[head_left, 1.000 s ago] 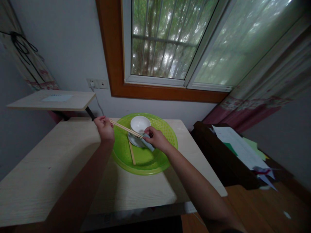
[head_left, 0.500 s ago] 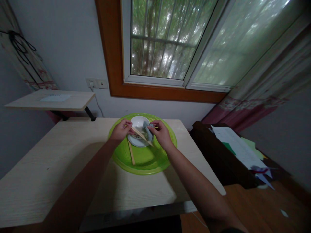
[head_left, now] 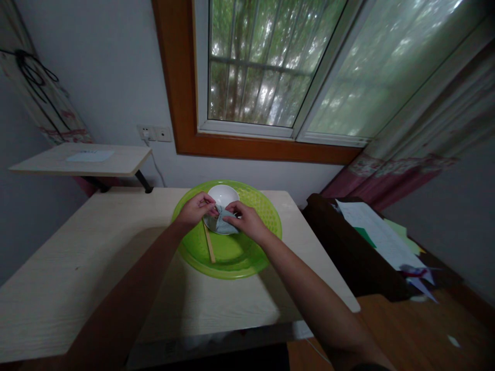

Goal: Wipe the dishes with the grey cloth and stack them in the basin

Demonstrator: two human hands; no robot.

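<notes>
A grey cloth [head_left: 227, 222] is pinched in my right hand [head_left: 247, 220], its thumb and fingers pressed together on it. The cloth spreads across to the fingertips of my left hand [head_left: 197, 210], which is closed on a wooden chopstick now mostly covered by the cloth. Behind the hands stands a white bowl [head_left: 223, 194]. Under the cloth a white plate [head_left: 211, 224] shows only in part. Another wooden chopstick [head_left: 209, 243] rests on the round green tray [head_left: 232, 268], slanting toward its front edge.
The tray lies on a pale wooden table [head_left: 116, 268]. At the left rises a small shelf [head_left: 127, 161] with a sheet of paper on it. A dark brown piece of furniture [head_left: 348, 252] with papers stands right of the table. A window [head_left: 266, 67] is behind.
My right hand has moved left and slightly down with the cloth, which now covers the chopstick held in my left hand. The left hand has shifted a little right.
</notes>
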